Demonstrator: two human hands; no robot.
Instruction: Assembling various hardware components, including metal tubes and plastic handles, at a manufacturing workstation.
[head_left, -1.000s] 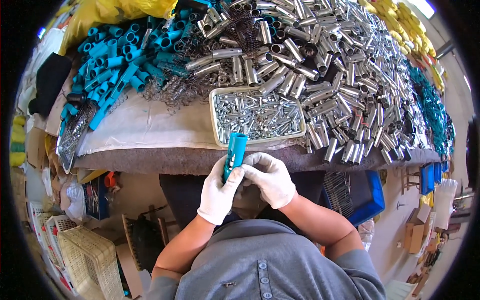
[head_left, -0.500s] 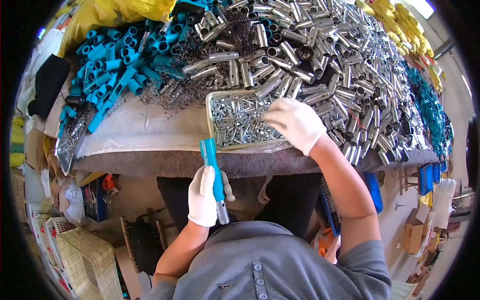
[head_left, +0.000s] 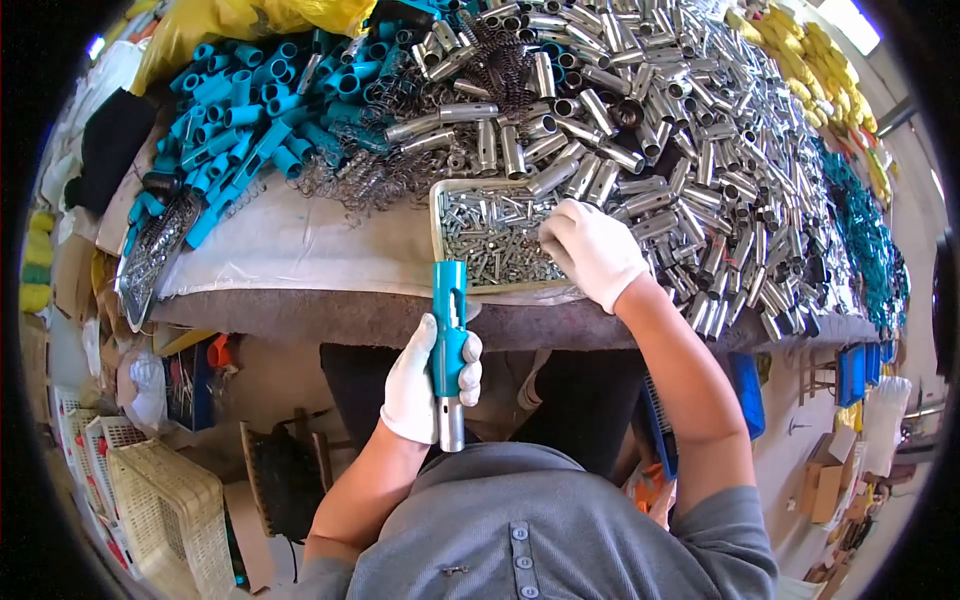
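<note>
My left hand [head_left: 412,385], in a white glove, is wrapped round a teal plastic tube [head_left: 449,285] in front of the table edge. The tube stands nearly upright in the picture, a long slot facing up, with a shiny metal tube [head_left: 451,428] sticking out of its lower end. My right hand [head_left: 596,252], gloved too, hovers at the right side of a shallow tray [head_left: 437,225] full of small metal pins [head_left: 490,235]. Its fingertips are pinched together; whatever is between them is too small or hidden to make out.
Shiny metal tubes [head_left: 640,100] heap up behind and right of the tray. Teal plastic tubes [head_left: 245,110] and loose springs [head_left: 350,180] pile up at the left. Yellow bags [head_left: 250,30] lie at the back. Plastic crates [head_left: 165,500] stand on the floor at left.
The teal tube has turned more upright and shifted right, bringing its slot into sight. My right hand stays by the tray, its fingers drawn closer together. The whole view has shifted slightly.
</note>
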